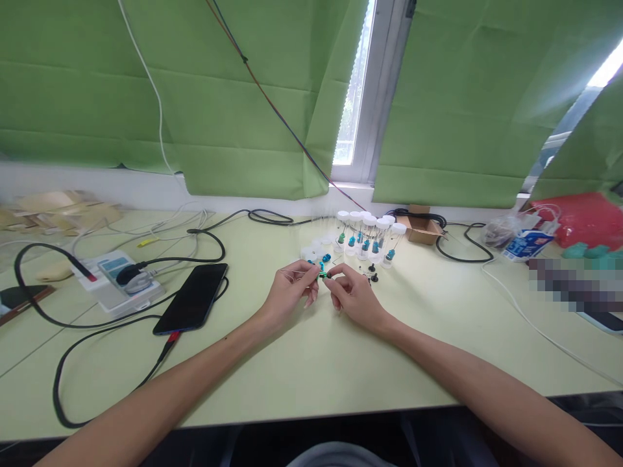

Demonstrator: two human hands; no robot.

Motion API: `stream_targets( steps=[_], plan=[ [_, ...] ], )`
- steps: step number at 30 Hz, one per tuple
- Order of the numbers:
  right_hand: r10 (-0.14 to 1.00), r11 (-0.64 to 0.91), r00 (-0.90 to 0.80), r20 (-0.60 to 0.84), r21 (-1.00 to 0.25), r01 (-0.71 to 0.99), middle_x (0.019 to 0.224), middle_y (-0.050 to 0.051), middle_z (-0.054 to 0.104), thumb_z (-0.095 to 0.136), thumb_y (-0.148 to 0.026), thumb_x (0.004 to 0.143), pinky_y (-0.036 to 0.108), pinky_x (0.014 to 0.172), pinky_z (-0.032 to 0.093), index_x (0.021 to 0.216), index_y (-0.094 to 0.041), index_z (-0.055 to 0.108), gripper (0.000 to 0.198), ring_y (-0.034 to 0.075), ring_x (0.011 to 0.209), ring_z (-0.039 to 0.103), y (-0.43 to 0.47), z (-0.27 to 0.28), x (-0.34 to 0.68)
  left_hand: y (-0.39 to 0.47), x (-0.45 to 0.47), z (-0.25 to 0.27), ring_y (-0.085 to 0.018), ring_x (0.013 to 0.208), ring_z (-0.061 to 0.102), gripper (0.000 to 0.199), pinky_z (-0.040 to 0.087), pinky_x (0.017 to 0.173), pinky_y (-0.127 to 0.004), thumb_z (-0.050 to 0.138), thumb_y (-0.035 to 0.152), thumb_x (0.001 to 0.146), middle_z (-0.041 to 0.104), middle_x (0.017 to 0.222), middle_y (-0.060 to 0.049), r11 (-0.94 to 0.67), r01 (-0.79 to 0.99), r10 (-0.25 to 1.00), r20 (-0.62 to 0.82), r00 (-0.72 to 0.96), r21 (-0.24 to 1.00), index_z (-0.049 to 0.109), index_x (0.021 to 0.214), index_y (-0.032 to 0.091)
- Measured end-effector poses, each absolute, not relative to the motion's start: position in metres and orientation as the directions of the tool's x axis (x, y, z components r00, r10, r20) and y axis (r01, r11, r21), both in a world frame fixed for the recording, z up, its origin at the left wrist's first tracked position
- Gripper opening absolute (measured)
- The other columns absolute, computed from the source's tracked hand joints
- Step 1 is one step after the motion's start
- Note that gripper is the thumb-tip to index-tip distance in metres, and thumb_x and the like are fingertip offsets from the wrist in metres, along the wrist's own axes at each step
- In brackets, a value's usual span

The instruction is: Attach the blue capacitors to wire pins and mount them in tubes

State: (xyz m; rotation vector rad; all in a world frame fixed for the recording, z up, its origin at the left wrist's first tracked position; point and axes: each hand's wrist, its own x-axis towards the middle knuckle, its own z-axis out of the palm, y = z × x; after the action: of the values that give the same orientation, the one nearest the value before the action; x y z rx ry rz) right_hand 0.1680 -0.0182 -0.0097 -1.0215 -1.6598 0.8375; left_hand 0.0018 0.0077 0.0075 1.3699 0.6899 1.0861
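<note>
Both hands meet over the middle of the table. Between the fingertips of my left hand [292, 285] and my right hand [355, 295] is a small green part [322, 275], too small to name; both hands pinch it. A dark bit shows at the right fingertips, and thin pale strands lie across the left fingers. Just behind the hands are small blue parts [326, 258]. To their right, small black pieces [374, 277] lie on the table. Several clear vials with white caps [368, 221] stand behind, with blue or green pieces inside.
A black phone [192, 298] with a cable lies at left, beside a white power strip [126, 282] and tangled cords. An open cardboard box [422, 228] stands at the back right. Farther right are a blue-white packet [528, 245] and a red bag [584, 220].
</note>
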Motion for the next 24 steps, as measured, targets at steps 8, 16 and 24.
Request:
stream_targets(
  steps=[8,16,24],
  plan=[
    [0.909,0.414,-0.179,0.376,-0.864,0.285,0.046,-0.006,0.049,0.045,-0.043,0.094,0.021,0.049,0.039,0.080,-0.020,0.053,0.028,0.009,0.041,0.042,-0.0176,-0.0089,0.1693,0.0099,0.0006,0.0043,-0.009,0.048,0.048,0.025,0.038,0.045,-0.024,0.063,0.041,0.084,0.055,0.059,0.001,-0.149,-0.170,0.890,0.207,0.406,0.974,0.060,0.077,0.016],
    [0.897,0.441,-0.168,0.408,-0.839,0.318,0.045,-0.004,0.051,0.038,-0.048,0.096,0.023,0.055,0.042,0.068,-0.019,0.054,0.043,0.010,0.042,0.046,-0.0149,-0.0131,0.1698,0.0072,0.0006,0.0065,-0.009,0.046,0.048,0.026,0.038,0.045,-0.024,0.063,0.042,0.084,0.057,0.059,0.001,-0.149,-0.150,0.880,0.200,0.431,0.977,0.060,0.078,0.017],
    [0.917,0.398,-0.135,0.375,-0.857,0.326,0.047,-0.004,0.051,0.039,-0.052,0.094,0.023,0.051,0.042,0.080,-0.019,0.057,0.040,0.011,0.042,0.047,-0.0177,-0.0089,0.1685,0.0074,0.0027,0.0074,-0.009,0.047,0.048,0.029,0.037,0.044,-0.023,0.066,0.044,0.081,0.055,0.058,0.001,-0.107,-0.194,0.903,0.177,0.392,0.975,0.060,0.075,0.017]
  ],
)
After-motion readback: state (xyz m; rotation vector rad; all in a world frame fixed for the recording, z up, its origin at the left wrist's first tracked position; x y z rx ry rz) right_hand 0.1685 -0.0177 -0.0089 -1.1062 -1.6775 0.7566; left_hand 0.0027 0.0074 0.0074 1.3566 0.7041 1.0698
